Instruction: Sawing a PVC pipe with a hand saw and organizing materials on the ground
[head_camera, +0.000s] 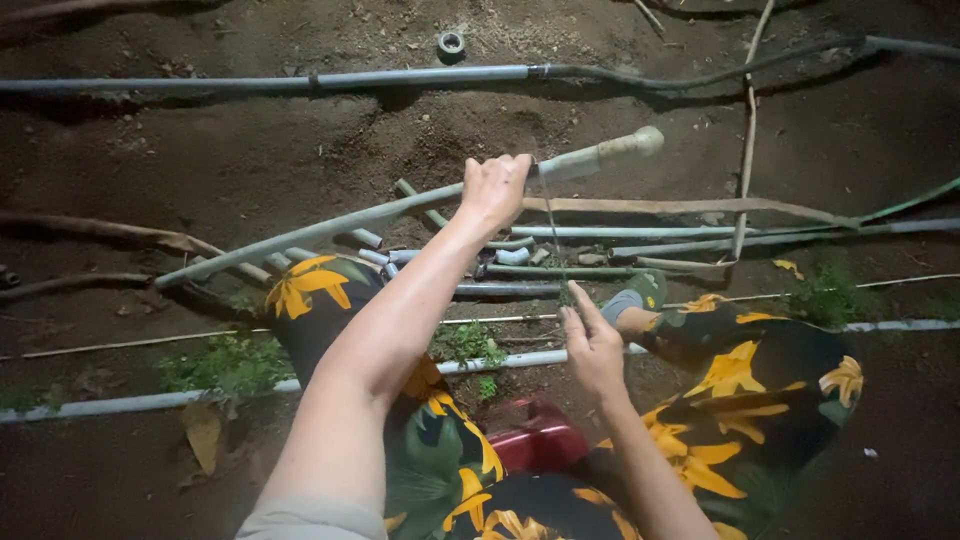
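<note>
My left hand (495, 187) is closed around a long grey plastic pipe (330, 226), holding it slanted above the soil. The pipe's far end (615, 150) is lighter coloured and points up to the right. A thin thread or tape strand (552, 235) hangs from the pipe just beside my left hand down toward my right hand (590, 345). My right hand's fingers are pinched together at the strand's lower end. Both hands are above my knees, which are covered in dark cloth with yellow flowers (760, 380).
Several short pipe offcuts (375, 252) and longer pipes (700, 232) lie on the dirt ahead. A long grey pipe (300, 80) crosses the top, with a small ring fitting (451, 43) beyond it. A white pipe (130, 403) runs along the ground under my legs. A red stool (535, 440) is beneath me.
</note>
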